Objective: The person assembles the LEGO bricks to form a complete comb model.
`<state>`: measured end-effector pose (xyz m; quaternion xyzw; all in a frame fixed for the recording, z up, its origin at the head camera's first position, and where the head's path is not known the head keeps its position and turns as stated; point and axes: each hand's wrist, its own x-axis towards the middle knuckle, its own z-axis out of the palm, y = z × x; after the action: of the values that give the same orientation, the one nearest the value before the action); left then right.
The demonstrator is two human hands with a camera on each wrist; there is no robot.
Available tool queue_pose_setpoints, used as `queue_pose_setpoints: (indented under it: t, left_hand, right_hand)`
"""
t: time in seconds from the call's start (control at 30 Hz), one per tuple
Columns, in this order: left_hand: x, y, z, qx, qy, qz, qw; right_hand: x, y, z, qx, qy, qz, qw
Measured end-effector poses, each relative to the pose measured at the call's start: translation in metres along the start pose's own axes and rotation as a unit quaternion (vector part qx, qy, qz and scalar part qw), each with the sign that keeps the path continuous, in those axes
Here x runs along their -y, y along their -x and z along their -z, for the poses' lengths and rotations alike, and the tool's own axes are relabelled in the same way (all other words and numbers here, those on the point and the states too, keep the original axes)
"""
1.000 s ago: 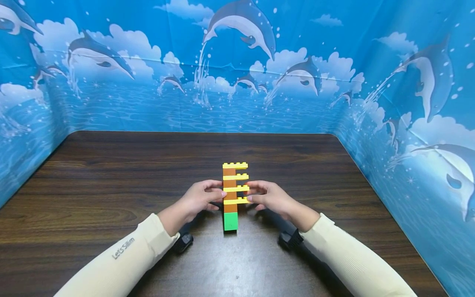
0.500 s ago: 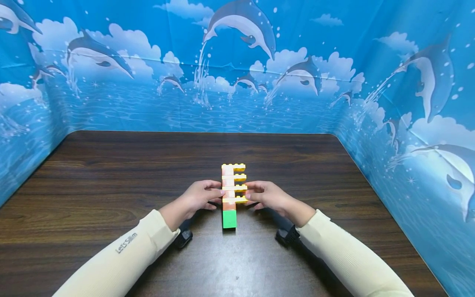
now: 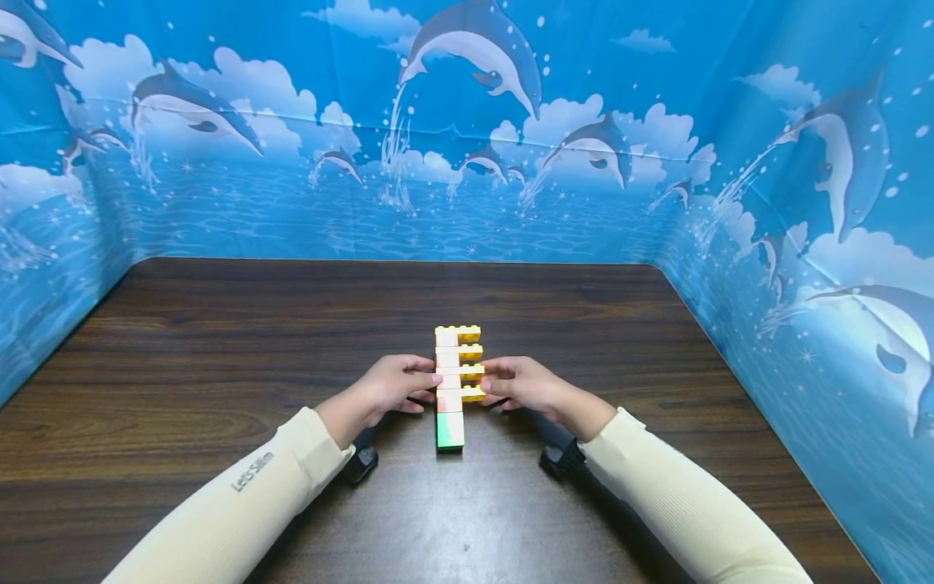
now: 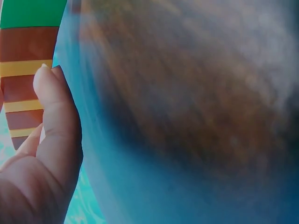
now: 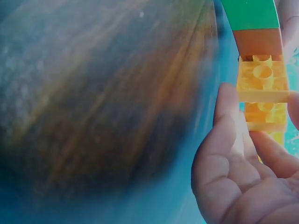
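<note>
A tower of toy building bricks (image 3: 449,402) is between my hands in the head view. It has a green brick (image 3: 450,431) at its near end, then orange-brown bricks alternating with yellow bars (image 3: 470,372) that jut out to the right. My left hand (image 3: 387,384) grips the tower's left side, thumb on the front face and fingers partly hidden behind. Opposite it, my right hand (image 3: 527,384) pinches the ends of the lower yellow bars. The right wrist view shows the hollow undersides of those bars (image 5: 262,74). Whether the green end touches the table cannot be told.
The dark wood-grain table (image 3: 219,349) extends around the hands. A blue dolphin-print curtain (image 3: 467,211) closes it off at the back and sides. Black wrist devices (image 3: 562,461) sit under both cuffs.
The tower has tilted and shifted slightly left, its top now lower in the head view. Glare has spread over its front face. Both hands keep their hold and move only slightly.
</note>
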<state>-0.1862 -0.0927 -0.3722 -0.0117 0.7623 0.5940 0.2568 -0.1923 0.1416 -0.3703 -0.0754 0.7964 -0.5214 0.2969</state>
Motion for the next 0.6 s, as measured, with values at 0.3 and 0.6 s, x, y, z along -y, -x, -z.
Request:
queue_pose_setpoints:
  t: [0.3,0.6]
  left_hand:
    - [-0.0013,-0.0041,0.0006,0.014,-0.011,0.016,0.9997]
    - [-0.0019,-0.0083,0.0030,0.021,-0.016,0.030,0.9992]
  right_hand:
    - [0.0028,0.0000,-0.0018,0.008,0.027,-0.002,0.9996]
    - [0.0044,-0.0011,-0.0023,0.005,0.033,-0.010,0.9994]
